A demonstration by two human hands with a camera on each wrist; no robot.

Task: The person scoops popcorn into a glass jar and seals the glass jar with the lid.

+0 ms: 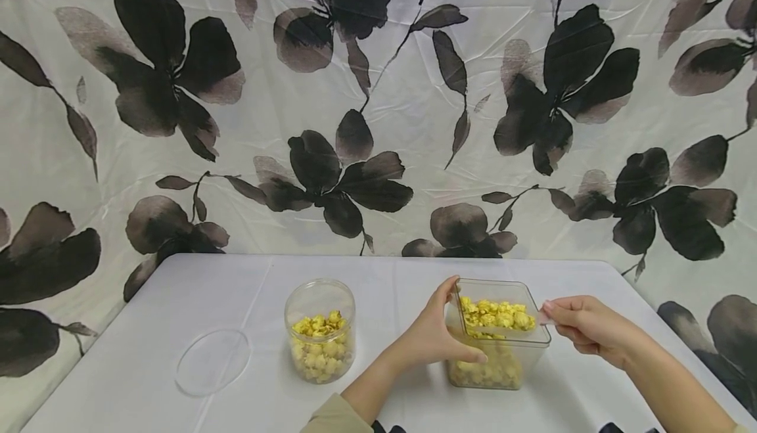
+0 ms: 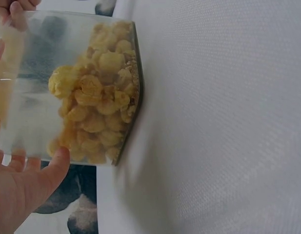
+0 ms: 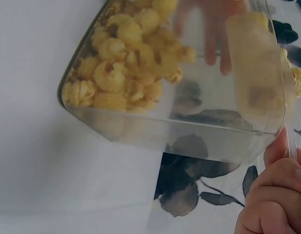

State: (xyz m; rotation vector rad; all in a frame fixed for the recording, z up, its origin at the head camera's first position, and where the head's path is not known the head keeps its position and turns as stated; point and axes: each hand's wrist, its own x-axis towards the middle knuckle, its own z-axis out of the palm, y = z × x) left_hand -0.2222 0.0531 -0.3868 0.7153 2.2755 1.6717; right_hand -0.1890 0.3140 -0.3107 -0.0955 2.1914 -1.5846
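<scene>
A clear square container [image 1: 535, 353] stands on the table with yellow popcorn [image 2: 94, 105] in its lower part. My left hand [image 1: 434, 334] grips it from the left, thumb along the front wall and fingers at the far left side. My right hand [image 1: 597, 328] pinches the handle of a translucent scoop [image 3: 257, 73] at the container's right rim. The scoop's tray lies level across the container's mouth, loaded with popcorn [image 1: 497, 315]. In the right wrist view, the scoop shows through the wall, well above the popcorn at the bottom.
A clear round jar [image 1: 320, 282], partly filled with popcorn, stands open left of the container. Farther left, a clear round lid [image 1: 176, 374] lies flat on the white table [image 1: 130, 354]. A floral curtain [image 1: 414, 91] hangs behind the table's back edge.
</scene>
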